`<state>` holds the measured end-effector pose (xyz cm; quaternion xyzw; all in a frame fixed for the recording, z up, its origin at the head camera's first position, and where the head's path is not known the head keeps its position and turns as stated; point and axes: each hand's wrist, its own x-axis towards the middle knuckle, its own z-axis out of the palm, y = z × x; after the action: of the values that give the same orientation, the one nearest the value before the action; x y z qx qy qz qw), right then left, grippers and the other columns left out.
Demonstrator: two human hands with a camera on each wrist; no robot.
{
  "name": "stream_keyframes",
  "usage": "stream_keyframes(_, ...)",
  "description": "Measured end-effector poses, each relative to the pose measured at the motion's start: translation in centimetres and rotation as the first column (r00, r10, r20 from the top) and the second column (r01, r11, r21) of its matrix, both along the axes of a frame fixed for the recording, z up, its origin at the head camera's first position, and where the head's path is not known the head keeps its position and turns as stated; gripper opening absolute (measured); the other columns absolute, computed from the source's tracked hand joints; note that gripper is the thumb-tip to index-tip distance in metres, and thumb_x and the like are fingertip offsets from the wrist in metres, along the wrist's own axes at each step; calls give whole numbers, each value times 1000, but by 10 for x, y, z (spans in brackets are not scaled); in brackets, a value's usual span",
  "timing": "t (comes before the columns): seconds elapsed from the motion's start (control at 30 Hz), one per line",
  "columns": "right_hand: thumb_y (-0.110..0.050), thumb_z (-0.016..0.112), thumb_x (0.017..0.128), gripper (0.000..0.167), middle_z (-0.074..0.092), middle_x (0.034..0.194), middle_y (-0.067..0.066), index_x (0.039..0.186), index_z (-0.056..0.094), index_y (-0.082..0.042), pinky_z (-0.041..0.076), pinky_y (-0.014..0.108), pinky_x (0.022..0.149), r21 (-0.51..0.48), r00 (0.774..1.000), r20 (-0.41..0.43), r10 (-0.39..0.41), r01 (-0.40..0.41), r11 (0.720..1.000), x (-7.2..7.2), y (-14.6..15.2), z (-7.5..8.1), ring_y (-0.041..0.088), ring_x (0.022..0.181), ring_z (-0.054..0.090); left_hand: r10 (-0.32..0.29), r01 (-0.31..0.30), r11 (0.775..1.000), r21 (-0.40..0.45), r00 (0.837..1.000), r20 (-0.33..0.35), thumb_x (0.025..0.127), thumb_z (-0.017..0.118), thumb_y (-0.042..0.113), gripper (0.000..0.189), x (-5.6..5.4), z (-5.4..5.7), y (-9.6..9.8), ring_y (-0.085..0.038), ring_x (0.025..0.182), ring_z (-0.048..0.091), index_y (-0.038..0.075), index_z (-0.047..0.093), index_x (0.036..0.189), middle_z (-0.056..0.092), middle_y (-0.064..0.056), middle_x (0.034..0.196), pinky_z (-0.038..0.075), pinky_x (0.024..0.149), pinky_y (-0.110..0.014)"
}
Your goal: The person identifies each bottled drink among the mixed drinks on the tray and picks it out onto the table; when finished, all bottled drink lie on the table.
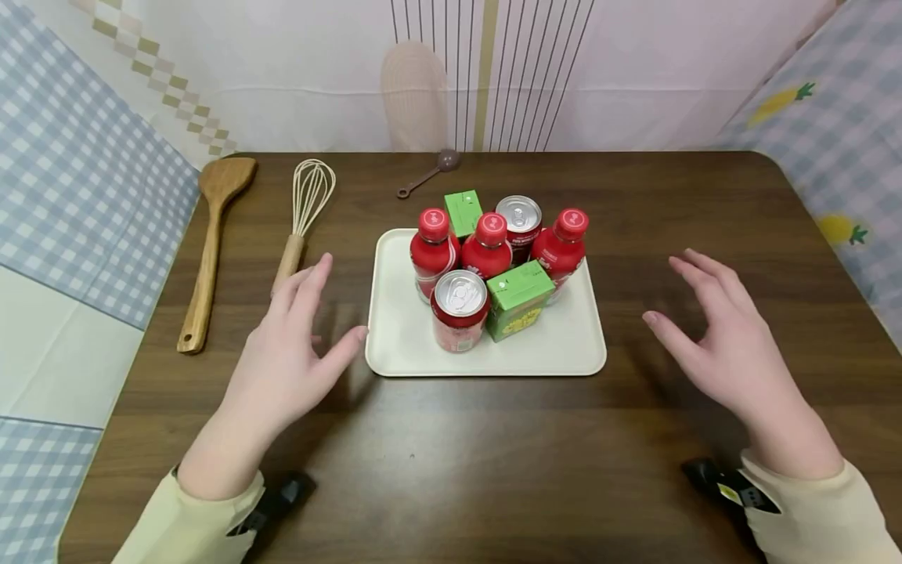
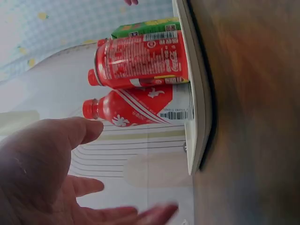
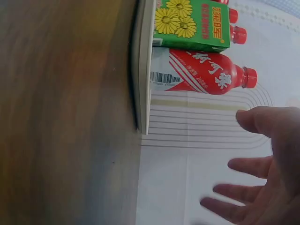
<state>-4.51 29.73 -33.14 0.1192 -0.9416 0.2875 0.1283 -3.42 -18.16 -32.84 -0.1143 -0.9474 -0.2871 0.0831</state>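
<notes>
A cream tray [image 1: 395,356] bears three red-capped bottles, two soda cans and two green drink cartons. In front stand a red soda can [image 1: 460,309] and a green carton [image 1: 520,301]; behind them are the left bottle [image 1: 433,251], the middle bottle [image 1: 488,247] and the right bottle [image 1: 561,249]. The rear can [image 1: 520,223] and rear carton [image 1: 463,211] are partly hidden. My left hand [image 1: 285,352] hovers by the tray's left edge, fingers spread, holding nothing. My right hand [image 1: 726,352] is farther off to the tray's right, fingers apart and holding nothing.
On the left of the wooden table [image 1: 493,470] lie a wooden spatula [image 1: 211,243] and a whisk [image 1: 310,196], its handle partly behind my left hand. A small measuring spoon [image 1: 430,172] lies behind the tray. Patterned cloth [image 1: 317,86] hangs along the table's back and sides.
</notes>
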Motion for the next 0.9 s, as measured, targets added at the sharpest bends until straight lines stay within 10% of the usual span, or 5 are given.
stream_keyframes(0.17,5,74,89,53,60,138,0,139,63,-8,47,3,89,-161,989,18,145,-140,977,-9,-6,6,3,118,60,-55,47,997,62,990,131,100,65,26,72,-21,0,-3,-25,93,76,22,31,164,58,-14,138,64,75,-46)
stream_keyframes(0.57,-8,72,95,37,66,115,-9,130,68,-17,48,8,71,-153,982,103,155,-139,978,-40,-28,34,3,96,60,-66,-74,961,266,874,482,98,65,23,73,-87,-20,10,-23,69,72,11,32,162,66,-13,110,66,61,-34)
stream_keyframes(0.9,-4,76,91,49,65,115,-5,137,64,-15,52,10,77,-267,955,156,252,-205,942,-73,-51,50,12,102,61,-73,-79,965,249,833,548,95,68,18,66,-93,-37,12,-21,67,73,8,41,155,63,-16,104,66,63,-34)
